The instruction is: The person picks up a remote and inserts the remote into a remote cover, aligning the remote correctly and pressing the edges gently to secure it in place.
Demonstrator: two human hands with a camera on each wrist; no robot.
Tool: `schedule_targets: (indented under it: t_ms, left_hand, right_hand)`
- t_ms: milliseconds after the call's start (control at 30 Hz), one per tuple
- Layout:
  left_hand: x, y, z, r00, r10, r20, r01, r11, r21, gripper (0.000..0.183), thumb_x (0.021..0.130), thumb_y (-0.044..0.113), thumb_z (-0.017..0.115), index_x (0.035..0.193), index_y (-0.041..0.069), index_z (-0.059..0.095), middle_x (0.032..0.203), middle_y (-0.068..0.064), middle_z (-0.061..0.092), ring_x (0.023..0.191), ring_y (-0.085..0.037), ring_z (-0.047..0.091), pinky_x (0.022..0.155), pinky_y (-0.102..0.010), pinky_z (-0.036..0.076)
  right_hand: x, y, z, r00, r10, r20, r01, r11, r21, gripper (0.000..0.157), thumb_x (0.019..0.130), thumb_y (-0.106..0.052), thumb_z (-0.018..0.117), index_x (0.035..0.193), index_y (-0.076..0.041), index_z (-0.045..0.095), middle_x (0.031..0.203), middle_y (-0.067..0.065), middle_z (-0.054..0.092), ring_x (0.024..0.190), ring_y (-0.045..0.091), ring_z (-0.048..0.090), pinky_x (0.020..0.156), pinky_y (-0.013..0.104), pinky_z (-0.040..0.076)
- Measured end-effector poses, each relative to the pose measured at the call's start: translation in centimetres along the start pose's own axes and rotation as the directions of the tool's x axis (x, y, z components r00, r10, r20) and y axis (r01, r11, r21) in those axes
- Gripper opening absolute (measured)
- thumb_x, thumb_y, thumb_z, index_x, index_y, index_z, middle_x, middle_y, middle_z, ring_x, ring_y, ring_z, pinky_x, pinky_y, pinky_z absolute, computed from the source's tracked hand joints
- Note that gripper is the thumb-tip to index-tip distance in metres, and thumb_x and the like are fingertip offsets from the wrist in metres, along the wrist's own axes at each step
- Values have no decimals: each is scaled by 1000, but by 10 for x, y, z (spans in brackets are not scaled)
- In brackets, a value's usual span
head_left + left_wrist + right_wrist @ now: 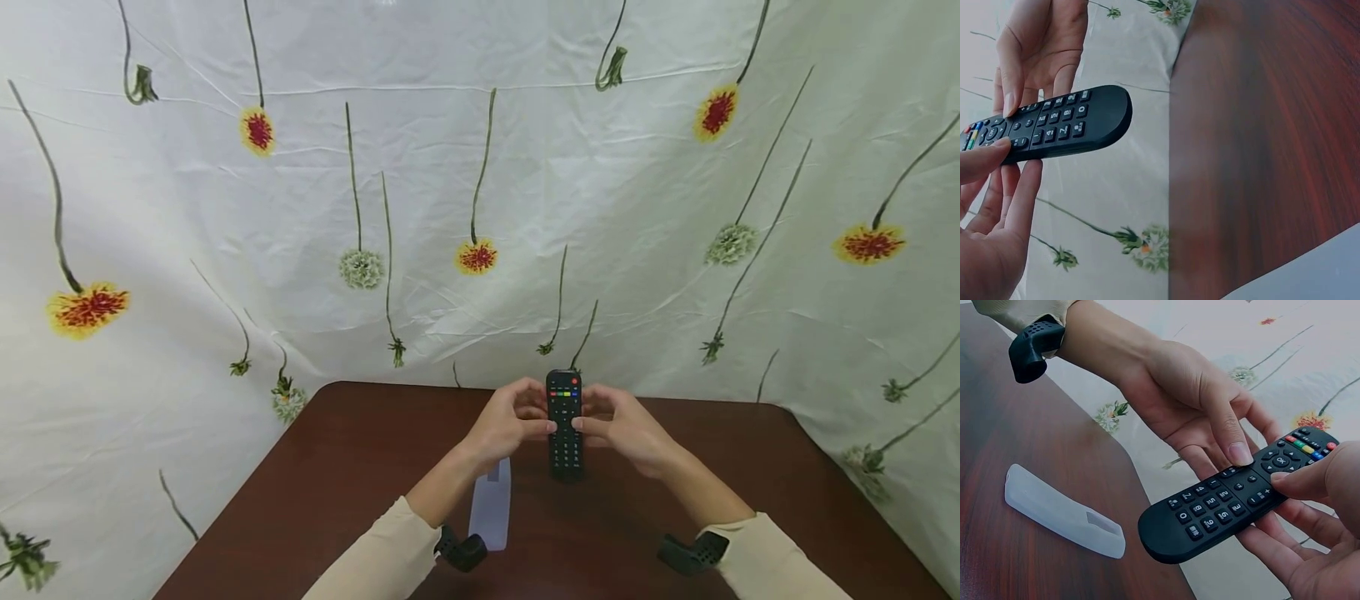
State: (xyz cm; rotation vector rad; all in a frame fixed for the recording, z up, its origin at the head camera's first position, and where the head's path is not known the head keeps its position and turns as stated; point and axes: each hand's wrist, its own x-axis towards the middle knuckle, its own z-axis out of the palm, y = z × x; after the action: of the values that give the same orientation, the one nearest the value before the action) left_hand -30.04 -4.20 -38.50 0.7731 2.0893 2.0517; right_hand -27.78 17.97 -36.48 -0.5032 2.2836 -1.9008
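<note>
Head view: remote [566, 442] pinched by left hand [510, 422] and right hand [628, 430], held above table [360, 467]; pale cover [491, 512] laid apart at remote's 7 o'clock, untouched, not fitted.

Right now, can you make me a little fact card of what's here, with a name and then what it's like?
Left hand: grips one side of the remote, thumb on its front
Right hand: grips the other side, thumb on the front too
Remote: black, buttons facing the person, red button near the far end
Whitish cover: lies on the table, apart from the remote, with a cut-out
Table: dark reddish brown
Backdrop cloth: white, printed with flowers
</note>
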Motion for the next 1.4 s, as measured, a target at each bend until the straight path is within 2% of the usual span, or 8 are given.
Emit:
schedule_targets:
  t_ms: [100,367,567,867,967,1100,1267,1400]
  left_hand:
    - [0,1,0,999,33,-1,-33,999,39,31,89,-10,74,117,1,63,105,-9,66,93,-21,66,83,-47,60]
    - [2,4,-1,993,120,-9,-118,982,149,33,88,-8,76,117,3,65,105,-6,67,94,-22,65,80,-34,58]
    - [3,6,-3,987,160,0,-157,966,206,34,88,-7,77,119,5,66,105,-5,69,94,-20,65,82,-34,56]
    - [3,4,-2,973,231,-4,-219,928,302,33,90,-6,77,119,6,66,108,-2,70,98,-18,65,90,-38,53]
    - [3,5,-2,972,234,10,-224,920,320,33,90,-6,77,118,7,65,108,-1,69,98,-18,65,89,-37,54]
    - [3,5,-3,969,247,31,-242,906,347,33,90,-7,77,117,7,63,108,-1,68,100,-17,66,89,-37,54]
    - [3,6,-2,960,275,51,-274,888,369,32,89,-8,76,115,6,63,113,-5,65,107,-21,66,90,-34,56]
    - [3,7,-1,953,299,51,-295,874,386,28,90,-8,76,112,5,63,113,-6,65,110,-22,65,89,-31,56]
  right_hand:
    - [0,0,0,1000,-10,-5,10,1000,-8,26,99,1,66,124,6,61,118,22,59,109,32,65,87,46,58]
    - [1,-2,-1,1000,-28,-6,28,999,-20,25,99,2,65,124,5,62,120,21,59,113,34,63,89,46,58]
    - [1,-4,-2,999,-47,1,47,999,-21,25,100,1,65,124,5,60,121,21,59,114,34,63,90,47,57]
    - [2,-1,0,992,-130,9,130,984,-122,25,99,2,66,123,-1,61,121,19,61,118,38,62,91,47,57]
    - [2,1,0,983,-183,8,180,957,-226,24,100,-1,67,123,-5,63,120,14,63,118,37,62,91,50,56]
    - [1,3,-1,958,-285,21,271,882,-385,27,99,-4,70,124,-11,63,116,5,66,116,33,66,94,56,52]
    - [2,5,-2,917,-396,44,371,811,-453,29,95,0,74,118,-15,65,114,1,68,113,29,66,97,58,50]
    - [2,6,-3,873,-486,51,449,756,-477,27,91,4,76,108,-15,65,110,-2,69,109,24,67,93,48,54]
